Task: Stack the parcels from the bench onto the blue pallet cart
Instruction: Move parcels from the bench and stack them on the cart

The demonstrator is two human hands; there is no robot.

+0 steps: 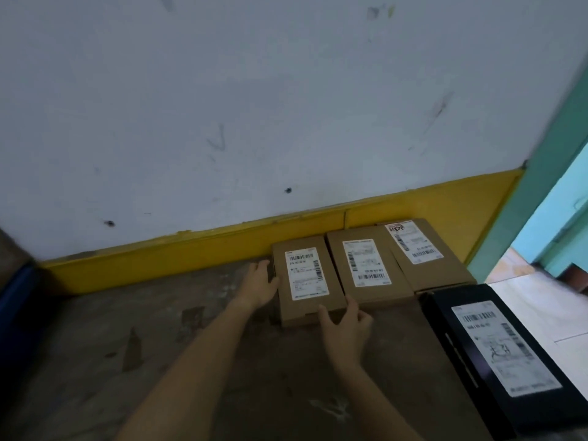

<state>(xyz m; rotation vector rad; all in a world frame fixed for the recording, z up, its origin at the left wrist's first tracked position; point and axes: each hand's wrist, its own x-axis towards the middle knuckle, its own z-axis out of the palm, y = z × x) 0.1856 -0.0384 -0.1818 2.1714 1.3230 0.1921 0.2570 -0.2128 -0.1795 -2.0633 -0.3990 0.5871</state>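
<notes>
**Took hold of the leftmost parcel at the back of the counter**

Found the leftmost brown parcel point(307, 278) lying flat, label up, by the back edge of the counter point(159, 361), close to the yellow strip point(191, 256) and touching the middle parcel point(366, 265) on its right. Noted a third brown parcel point(423, 253) further along toward the back right corner, and a black parcel point(496, 351) nearer, at the right edge.

Set the left hand point(259, 286) against the parcel's left side, fingers straight and together, thumb at the top edge. Hooked the right hand point(345, 326) round the near right corner, thumb on the near edge, fingers curled into the seam beside the middle parcel.

Judged the lift not yet begun, with every parcel in view lying on the counter. Best done by sliding toward the near edge first, to free the right side from its neighbour, then working the fingers underneath on both sides before raising. Advisable to keep it flat and label up, and to avoid dragging the middle parcel along.

Made out a blue shape point(16, 307) past the left edge, possibly the cart, but too blurred to tell.
</notes>
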